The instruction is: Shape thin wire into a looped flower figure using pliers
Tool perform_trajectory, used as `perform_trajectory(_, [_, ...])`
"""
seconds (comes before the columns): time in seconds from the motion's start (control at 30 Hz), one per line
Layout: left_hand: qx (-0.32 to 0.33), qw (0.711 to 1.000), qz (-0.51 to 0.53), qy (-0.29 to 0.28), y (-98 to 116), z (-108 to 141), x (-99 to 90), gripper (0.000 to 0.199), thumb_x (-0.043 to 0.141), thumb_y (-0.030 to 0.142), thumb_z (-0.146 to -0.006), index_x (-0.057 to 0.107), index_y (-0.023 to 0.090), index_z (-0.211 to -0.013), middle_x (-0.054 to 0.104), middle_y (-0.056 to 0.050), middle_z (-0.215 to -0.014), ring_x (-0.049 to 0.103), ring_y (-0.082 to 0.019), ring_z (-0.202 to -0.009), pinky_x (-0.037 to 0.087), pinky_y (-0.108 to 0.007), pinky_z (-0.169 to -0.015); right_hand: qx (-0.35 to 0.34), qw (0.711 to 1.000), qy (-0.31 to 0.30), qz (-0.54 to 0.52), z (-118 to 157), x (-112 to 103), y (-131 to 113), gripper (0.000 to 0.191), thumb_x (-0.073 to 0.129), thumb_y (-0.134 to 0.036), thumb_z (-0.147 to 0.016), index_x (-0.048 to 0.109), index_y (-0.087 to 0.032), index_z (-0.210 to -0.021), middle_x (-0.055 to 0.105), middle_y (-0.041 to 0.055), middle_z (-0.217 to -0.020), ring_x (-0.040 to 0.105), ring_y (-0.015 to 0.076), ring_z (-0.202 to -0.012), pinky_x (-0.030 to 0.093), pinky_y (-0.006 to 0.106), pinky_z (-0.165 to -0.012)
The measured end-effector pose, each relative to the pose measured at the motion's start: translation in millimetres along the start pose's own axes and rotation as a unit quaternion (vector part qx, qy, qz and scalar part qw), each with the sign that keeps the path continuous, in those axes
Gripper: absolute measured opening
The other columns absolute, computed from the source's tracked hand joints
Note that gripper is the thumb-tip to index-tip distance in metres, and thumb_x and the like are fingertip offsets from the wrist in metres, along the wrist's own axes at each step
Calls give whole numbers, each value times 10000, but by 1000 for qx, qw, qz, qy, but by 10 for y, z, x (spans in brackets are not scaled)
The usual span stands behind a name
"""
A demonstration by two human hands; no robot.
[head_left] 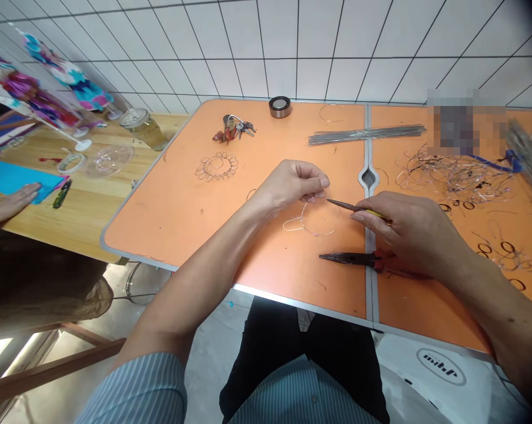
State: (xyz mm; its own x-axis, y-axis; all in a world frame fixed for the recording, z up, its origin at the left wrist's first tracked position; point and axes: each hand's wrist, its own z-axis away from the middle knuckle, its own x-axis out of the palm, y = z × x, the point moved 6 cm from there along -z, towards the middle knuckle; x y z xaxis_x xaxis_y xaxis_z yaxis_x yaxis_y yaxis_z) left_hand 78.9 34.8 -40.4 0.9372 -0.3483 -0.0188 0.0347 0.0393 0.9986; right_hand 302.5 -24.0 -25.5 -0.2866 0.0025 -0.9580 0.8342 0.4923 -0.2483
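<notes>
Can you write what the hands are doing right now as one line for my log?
left hand: pinches thin wire loop | right hand: holds yellow-handled pointed tool | nearby: red-handled needle-nose pliers on orange table

Head-worn view, facing forward and down, close above left hand [288, 185], right hand [411, 232], orange table [160, 229]

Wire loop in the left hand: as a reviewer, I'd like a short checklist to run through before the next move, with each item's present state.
Wire loop held by the left hand: ok, pinched at its upper edge.
Pointed tool with yellow handle held by the right hand: ok, held in the fingers.
Tool tip touching the wire: cannot tell, it sits very close to the fingers of the left hand.
Long-nose pliers within reach: ok, lying on the table under the right hand.
Wire offcuts apart from the loop: ok, heaped further right.
</notes>
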Motion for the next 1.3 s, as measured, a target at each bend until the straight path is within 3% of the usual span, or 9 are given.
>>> perform_trajectory(0.37, [-39,998,49,-7,-85,-44,-12,322,1049,386,-738,842,156,-827,830,-69,-848,706,-128,-756,560,-271,-756,-3,1000,-10,7,-5,14,31,477,439,-544,-1175,827,-266,-1178,845,117,-1089,755,350,-976,458,425,-742])
perform_trajectory(0.63, [-13,999,23,-21,-78,-39,-22,191,941,340,-841,860,167,-838,831,-69,-845,685,-118,-754,553,-262,-771,0,1000,-17,-2,-6,-2,6,505,412,-556,-1168,824,-266,-1136,828,120,-1012,749,350,-941,412,420,-717])
perform_trajectory(0.97, [6,999,19,-36,-52,-27,-11,191,931,330,-853,855,155,-840,817,-68,-822,692,-125,-758,549,-277,-793,23,999,-30,-29,-30,6,4,447,453,-511,-1141,823,-271,-1069,833,93,-984,721,317,-889,403,402,-720])
perform_trajectory(1.3, [23,999,26,-31,-69,-29,-13,250,976,380,-823,859,160,-845,827,-74,-844,726,-158,-789,569,-312,-824,44,994,-34,-94,-38,-18,-1,439,512,-535,-1126,795,-263,-929,780,50,-821,658,246,-750,380,367,-687])
